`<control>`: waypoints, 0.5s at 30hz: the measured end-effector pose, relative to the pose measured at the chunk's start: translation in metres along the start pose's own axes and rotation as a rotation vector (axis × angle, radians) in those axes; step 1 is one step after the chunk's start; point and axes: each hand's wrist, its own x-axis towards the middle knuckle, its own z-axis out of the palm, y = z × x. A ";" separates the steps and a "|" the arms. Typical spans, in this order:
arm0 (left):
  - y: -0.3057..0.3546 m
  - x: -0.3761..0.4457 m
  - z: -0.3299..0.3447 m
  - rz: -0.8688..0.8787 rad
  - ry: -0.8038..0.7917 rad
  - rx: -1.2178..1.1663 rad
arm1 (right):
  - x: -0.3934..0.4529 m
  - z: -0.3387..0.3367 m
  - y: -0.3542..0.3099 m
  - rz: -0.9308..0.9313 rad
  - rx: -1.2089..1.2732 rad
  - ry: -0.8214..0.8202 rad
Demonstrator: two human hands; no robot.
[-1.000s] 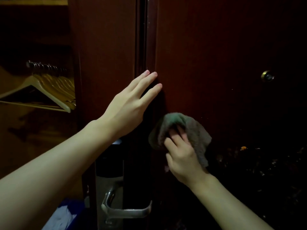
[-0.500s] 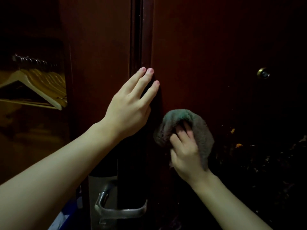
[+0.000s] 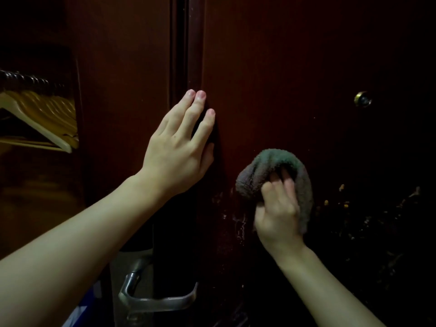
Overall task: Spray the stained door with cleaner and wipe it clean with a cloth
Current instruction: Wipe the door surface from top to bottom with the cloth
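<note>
The dark brown door (image 3: 283, 79) fills the right and middle of the head view. Pale streaks and orange-brown specks of stain (image 3: 344, 204) mark its lower part. My right hand (image 3: 278, 213) grips a bunched grey-green cloth (image 3: 273, 166) and presses it against the door panel, just left of the specks. My left hand (image 3: 179, 147) rests flat on the door's left edge, fingers stretched out together and holding nothing. No spray bottle is in view.
A metal lever handle (image 3: 155, 300) sticks out at the bottom, below my left forearm. A brass peephole (image 3: 363, 99) sits at the upper right. Pale wooden hangers (image 3: 42, 116) hang on a rail at the left.
My right hand has slid the cloth to the right and slightly up across the door, uncovering pale streaks. The left hand stays pressed on the door edge.
</note>
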 end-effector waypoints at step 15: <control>0.002 0.000 0.000 0.001 0.009 0.029 | -0.024 -0.001 0.010 -0.101 0.074 -0.012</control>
